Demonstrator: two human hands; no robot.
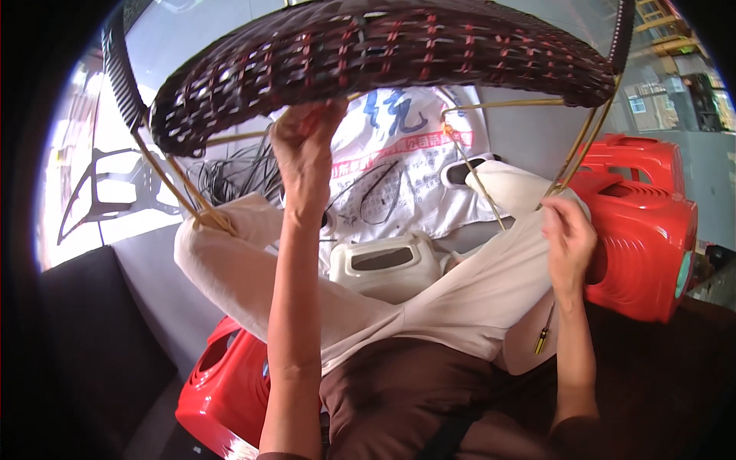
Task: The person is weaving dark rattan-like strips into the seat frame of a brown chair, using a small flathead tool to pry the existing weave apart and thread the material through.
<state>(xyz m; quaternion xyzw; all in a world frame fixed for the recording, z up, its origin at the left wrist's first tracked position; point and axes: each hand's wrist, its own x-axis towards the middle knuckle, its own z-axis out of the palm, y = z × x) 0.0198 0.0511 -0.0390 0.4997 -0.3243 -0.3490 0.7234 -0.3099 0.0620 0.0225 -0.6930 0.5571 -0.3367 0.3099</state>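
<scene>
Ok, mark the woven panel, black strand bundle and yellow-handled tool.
Woven panel [383, 57], head view: its weave.
Black strand bundle [236, 178], head view: its middle.
Yellow-handled tool [541, 341], head view: its handle.

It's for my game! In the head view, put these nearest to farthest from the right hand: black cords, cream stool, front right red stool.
1. Front right red stool, just right of the right hand
2. Cream stool, in the middle
3. Black cords, at the left
</scene>
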